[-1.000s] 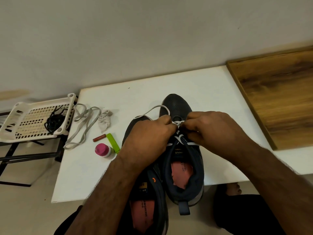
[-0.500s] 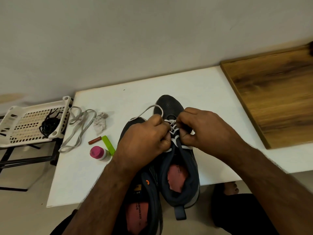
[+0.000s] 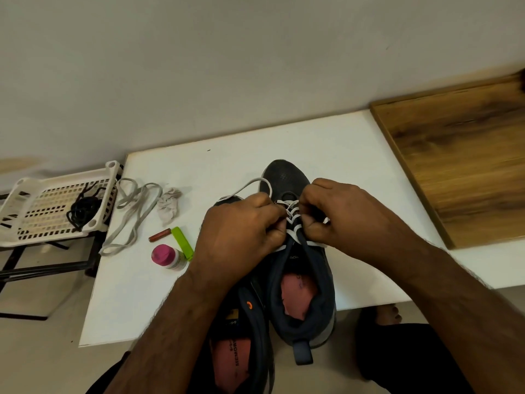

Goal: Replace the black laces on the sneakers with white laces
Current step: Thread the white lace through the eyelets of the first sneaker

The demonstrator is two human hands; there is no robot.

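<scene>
Head view: both hands work at the right sneaker [image 3: 301,268] on the white bench [image 3: 159,302]. The left hand [image 3: 241,234] and right hand [image 3: 341,220] each keep a pinching grip on the white lace [image 3: 292,220] over the eyelets, as half a second ago; the knuckles sit closer together now. A loop of lace arcs leftward. The black laces [image 3: 82,211] lie in the white basket [image 3: 17,194].

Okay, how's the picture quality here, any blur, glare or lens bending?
Head view: soft, even light, no glare; faint shadows beside the crumpled cloth and pink-capped bottle. Wide-angle bending curves the white table edges and the wooden board. Left hand, right hand and white lace look reasonably sharp.
</scene>
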